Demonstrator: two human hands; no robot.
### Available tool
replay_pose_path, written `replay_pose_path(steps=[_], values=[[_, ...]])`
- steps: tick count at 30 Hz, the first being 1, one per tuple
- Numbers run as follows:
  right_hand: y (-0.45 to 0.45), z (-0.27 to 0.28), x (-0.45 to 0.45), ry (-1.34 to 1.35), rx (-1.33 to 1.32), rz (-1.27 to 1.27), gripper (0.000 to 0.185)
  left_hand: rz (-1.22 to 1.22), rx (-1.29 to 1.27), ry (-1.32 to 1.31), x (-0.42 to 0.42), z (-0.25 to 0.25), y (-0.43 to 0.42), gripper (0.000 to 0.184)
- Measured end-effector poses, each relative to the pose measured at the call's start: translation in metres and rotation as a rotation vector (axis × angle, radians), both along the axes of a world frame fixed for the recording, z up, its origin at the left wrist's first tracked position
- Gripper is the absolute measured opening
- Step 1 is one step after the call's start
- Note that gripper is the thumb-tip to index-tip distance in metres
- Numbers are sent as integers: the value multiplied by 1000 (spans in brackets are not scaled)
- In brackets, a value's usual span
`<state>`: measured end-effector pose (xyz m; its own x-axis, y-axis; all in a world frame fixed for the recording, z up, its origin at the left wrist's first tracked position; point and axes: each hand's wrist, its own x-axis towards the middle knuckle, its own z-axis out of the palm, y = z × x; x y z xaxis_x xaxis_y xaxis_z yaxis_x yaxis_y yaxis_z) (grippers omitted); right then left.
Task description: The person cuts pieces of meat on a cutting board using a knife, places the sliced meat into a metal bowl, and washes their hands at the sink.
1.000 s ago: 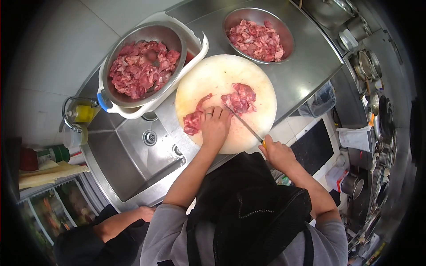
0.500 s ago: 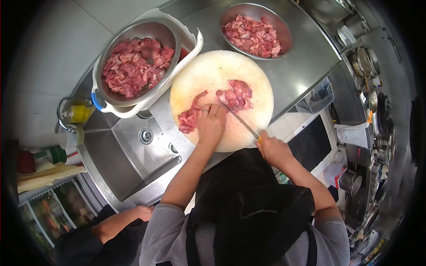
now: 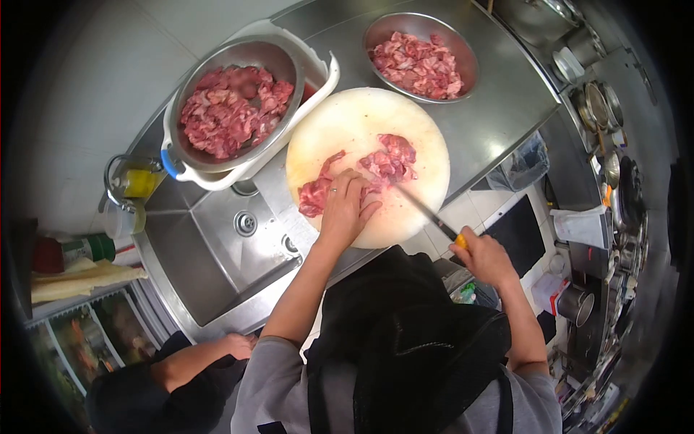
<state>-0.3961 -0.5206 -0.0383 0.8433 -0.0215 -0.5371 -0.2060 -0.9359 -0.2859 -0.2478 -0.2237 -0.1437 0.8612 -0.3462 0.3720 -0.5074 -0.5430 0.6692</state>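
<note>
A round white cutting board lies on the steel counter. Pressed onto its left part, my left hand holds down a piece of raw meat, fingers close together and thumb out to the side. Another raw meat chunk rests just right of those fingers. My right hand is wrapped around the yellow-and-black handle of a knife. The knife slants up and left across the board, its tip close to the lower edge of the right chunk; whether it touches is unclear.
A steel bowl of raw meat sits in a white basin at upper left. Cut pieces fill another steel bowl beyond the board. Left lies a sink. Another person's arm shows at lower left.
My right hand has drawn the knife right and back, away from my left fingers. My left thumb has spread outward. The whole view has shifted slightly.
</note>
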Motion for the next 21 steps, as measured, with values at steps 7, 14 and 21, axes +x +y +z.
replay_pose_path(steps=[7,14,21], values=[[16,7,12,-58,209,57,39,155,76,102,7,24,77,40],[13,-31,25,-143,-24,20,43,93,331,36,11,0,61,35],[9,-9,22,-190,75,-125,43,168,196,-18,17,-7,39,33]])
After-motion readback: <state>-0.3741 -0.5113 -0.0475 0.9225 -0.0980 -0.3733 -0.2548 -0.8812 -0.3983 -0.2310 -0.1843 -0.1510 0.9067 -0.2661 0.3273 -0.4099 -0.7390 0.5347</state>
